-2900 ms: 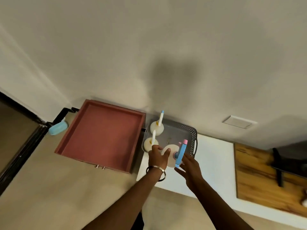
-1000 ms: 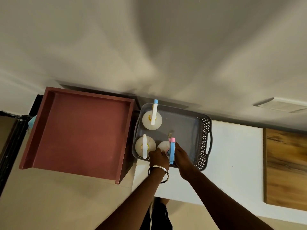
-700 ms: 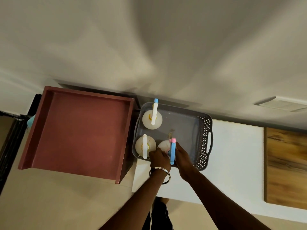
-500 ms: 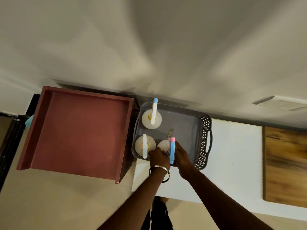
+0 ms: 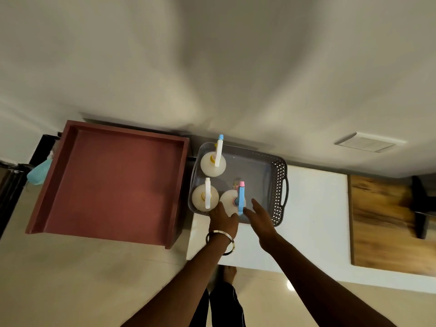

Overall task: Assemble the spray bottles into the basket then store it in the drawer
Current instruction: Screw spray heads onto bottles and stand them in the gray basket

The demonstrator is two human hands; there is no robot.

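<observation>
Bottles [image 5: 213, 164] in the basket [image 5: 279, 192] number three, all upright: one with a white sprayer and pale blue tip at the far left corner, a second [image 5: 204, 197] with a plain white sprayer at the near left corner, a third [image 5: 230, 204] with a blue sprayer and pink tip just right of that one. Loading looks finished or close to it, judging by no further bottle in view on the white counter [image 5: 313, 223]. Storing not yet begun: basket sits on the counter's left end, drawer [image 5: 113, 182] pulled open just beside it on the left, reddish-brown and bare inside. Left to do, most likely: grasp the basket, lift it across, set it down in the drawer, push the drawer closed

Left hand [image 5: 223, 221] rests at the basket's near rim, fingertips against the third bottle's body, fingers fairly straight, no real clasp visible; metal bangle [image 5: 220, 239] on the wrist. Right hand [image 5: 260, 219] hovers just right of the blue sprayer, fingers spread and relaxed, holding nothing

Basket: dark grey plastic, rectangular, perforated walls, handle cut into the right end, smooth floor with a small unclear scrap near the middle. Right half unoccupied. Bottles: translucent, pale, round-bodied, probably light, top-heavy enough to tip if the basket gets tilted during the carry
</observation>
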